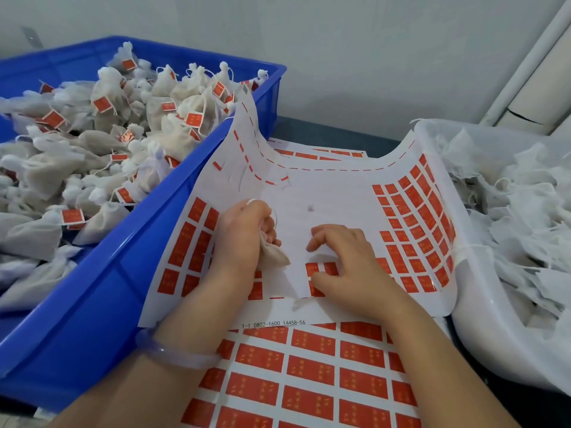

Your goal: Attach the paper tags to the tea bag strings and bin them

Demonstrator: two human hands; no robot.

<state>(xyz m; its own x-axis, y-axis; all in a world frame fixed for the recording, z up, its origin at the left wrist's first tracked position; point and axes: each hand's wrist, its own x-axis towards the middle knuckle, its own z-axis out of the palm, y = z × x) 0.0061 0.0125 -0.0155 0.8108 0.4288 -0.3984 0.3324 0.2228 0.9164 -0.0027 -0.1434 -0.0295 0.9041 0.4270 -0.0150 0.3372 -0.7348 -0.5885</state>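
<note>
My left hand grips a small beige tea bag, its white string looping over my fingers. My right hand rests on a white sticker sheet, fingers curled, thumb and fingertips at a red tag near the sheet's lower edge. Whether the tag is lifted off I cannot tell. Rows of red tags remain along the sheet's right and left sides. A blue bin on the left holds a heap of tagged tea bags.
A white tub on the right holds untagged tea bags. A second full sheet of red tags lies under my forearms. The top sheet's edges curl up against both containers. A wall stands behind.
</note>
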